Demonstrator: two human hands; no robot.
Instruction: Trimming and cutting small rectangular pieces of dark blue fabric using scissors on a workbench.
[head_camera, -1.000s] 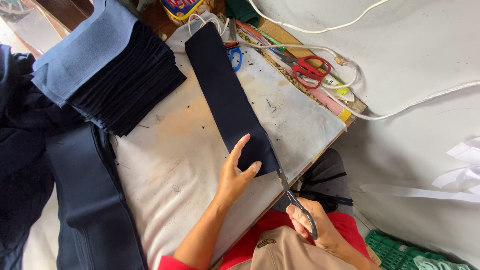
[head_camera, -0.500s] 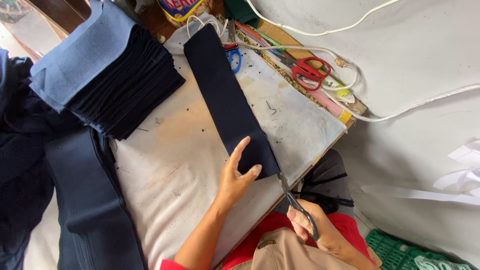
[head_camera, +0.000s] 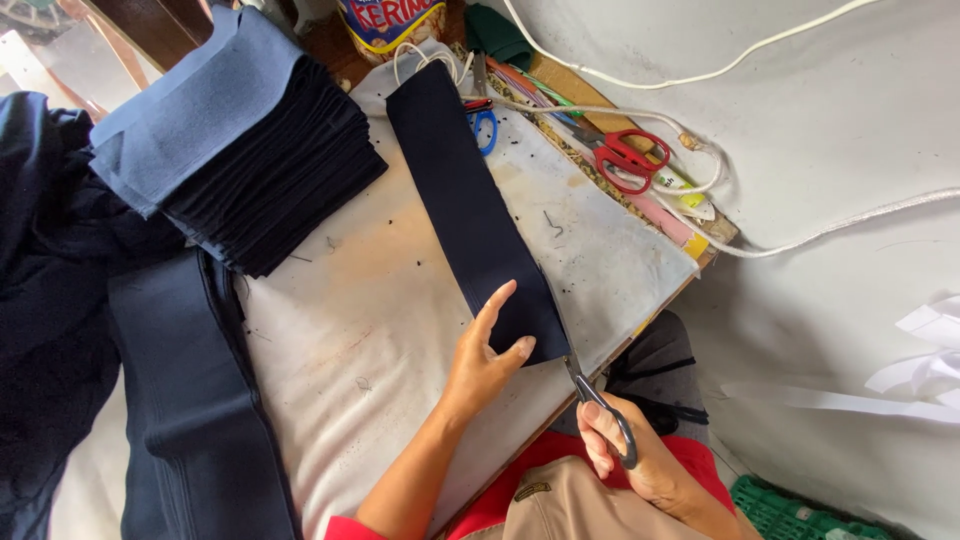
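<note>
Here you are working over the table (head_camera: 400, 310), its pale cover carrying everything within reach of your grip. Up and to the left of your left hand, the stack of dark cut pieces (head_camera: 240, 150) is sitting out of the cutting path. The long dark fabric strip (head_camera: 465, 210) is running away from you, its near end lying flat under your left hand (head_camera: 485, 355), whose spread fingers are pressing it down so the cloth is not shifting. Your right hand (head_camera: 625, 455) is clenched through the handles of the black scissors (head_camera: 592, 400), blades meeting the strip's near corner just right of your left hand. The red scissors (head_camera: 628, 158) are lying idle far beyond. Against half a second ago, you are barely changing anything: same hold, same blade position.
</note>
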